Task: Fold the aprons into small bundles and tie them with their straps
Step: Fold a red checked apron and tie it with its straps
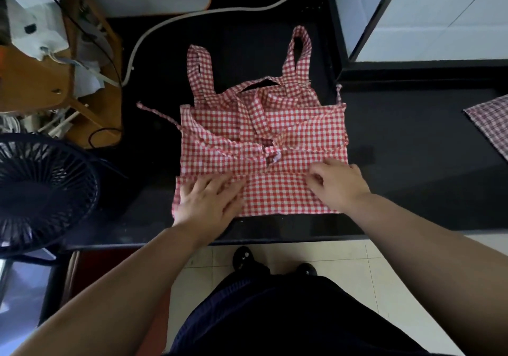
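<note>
apron (275,124): half-folded on tabletop (412,163)
left hand (209,204): fingers flat, pinning cloth against sliding
right hand (338,185): fingers curled at fold, can't tell if gripping

One left hand (209,201), one right hand (336,185), one red-checked apron (275,124) under the fingers (231,188), one checked cloth (492,119) to their right, one fan (41,190) left.

The apron (275,135) is thin, matt, creased cloth in red-and-white check. The countertop (412,168) under it is dark polished stone, glossy at its near edge. The fan (41,190) grille looks like dark plastic; the floor tiles (357,256) are pale and smooth.
</note>
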{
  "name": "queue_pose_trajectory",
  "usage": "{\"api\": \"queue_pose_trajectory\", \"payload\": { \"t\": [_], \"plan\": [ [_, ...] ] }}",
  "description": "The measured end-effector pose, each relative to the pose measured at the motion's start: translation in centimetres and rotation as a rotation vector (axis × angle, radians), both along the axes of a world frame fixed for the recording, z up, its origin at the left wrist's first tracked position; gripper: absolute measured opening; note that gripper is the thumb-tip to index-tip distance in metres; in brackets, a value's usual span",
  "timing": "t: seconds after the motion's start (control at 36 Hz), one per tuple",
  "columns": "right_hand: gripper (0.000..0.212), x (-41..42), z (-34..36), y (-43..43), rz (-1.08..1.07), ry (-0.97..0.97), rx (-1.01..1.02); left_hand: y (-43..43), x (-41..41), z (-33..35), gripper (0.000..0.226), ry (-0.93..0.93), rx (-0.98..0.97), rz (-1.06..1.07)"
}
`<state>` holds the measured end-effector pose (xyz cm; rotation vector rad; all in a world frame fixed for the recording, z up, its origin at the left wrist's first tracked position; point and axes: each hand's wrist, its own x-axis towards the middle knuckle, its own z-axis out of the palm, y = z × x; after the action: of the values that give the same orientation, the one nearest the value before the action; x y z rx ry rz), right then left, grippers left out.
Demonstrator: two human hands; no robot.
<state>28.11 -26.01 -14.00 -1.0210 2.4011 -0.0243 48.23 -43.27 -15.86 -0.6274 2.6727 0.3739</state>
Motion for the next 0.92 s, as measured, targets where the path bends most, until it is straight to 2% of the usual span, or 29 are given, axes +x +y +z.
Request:
{"api": "queue_pose_trajectory", "payload": {
  "t": [0.11, 0.17, 0.22, 0.28, 0.33, 0.39, 0.47, 0.56, 0.61, 0.69, 0.75, 0.81, 0.92],
  "plan": [
    [0.018, 0.8, -0.4, 0.8, -0.028, 0.125, -0.049, 1.1, 0.2, 0.0, 0.066, 0.161, 0.055, 0.009],
    [0.021, 0.9, -0.1, 0.4, -0.072, 0.123, -0.129, 0.9, 0.0, 0.0, 0.056, 0.262, 0.001, 0.013],
    [0.039, 0.9, 0.4, -0.4, -0.129, 0.099, -0.206, 0.4, -0.4, 0.5, 0.06, 0.224, 0.003, 0.034],
    [0.053, 0.7, 0.9, -1.2, -0.152, 0.114, -0.201, -0.7, -1.0, 0.8, 0.075, 0.123, 0.024, 0.027],
    [0.055, 0.4, 1.4, -1.8, -0.153, 0.137, -0.088, -2.0, -1.6, 1.0, 0.082, 0.026, -0.027, -0.012],
    [0.043, 0.0, 1.4, -2.0, -0.113, 0.121, 0.024, -2.8, -1.7, 0.8, 0.081, -0.051, -0.038, -0.004],
    [0.031, -0.3, 0.7, -1.7, -0.107, 0.045, 0.089, -3.3, -1.0, 0.8, 0.073, -0.091, -0.062, 0.079],
    [0.025, -1.0, 0.3, -0.9, -0.291, 0.05, 0.093, -3.5, 0.0, 1.0, 0.066, -0.076, -0.168, 0.169],
    [0.03, -2.0, 0.5, -0.4, -0.421, 0.035, 0.12, -3.8, 0.5, 1.1, 0.063, -0.107, -0.217, 0.292],
    [0.046, -3.1, 1.0, 0.2, -0.546, 0.021, 0.148, -4.3, 0.8, 1.2, 0.065, -0.131, -0.179, 0.572],
    [0.054, -4.1, 1.5, 0.0, -0.53, 0.098, 0.109, -4.5, 0.5, 1.6, 0.063, -0.057, -0.148, 0.715],
    [0.053, -5.1, 2.2, -0.9, -0.474, 0.147, 0.016, -4.8, -0.5, 2.2, 0.059, 0.035, -0.147, 0.739],
    [0.047, -7.5, 3.4, -4.6, -0.411, 0.017, -0.183, -7.1, -4.0, 3.3, 0.052, 0.141, -0.056, 0.725]
  ]
}}
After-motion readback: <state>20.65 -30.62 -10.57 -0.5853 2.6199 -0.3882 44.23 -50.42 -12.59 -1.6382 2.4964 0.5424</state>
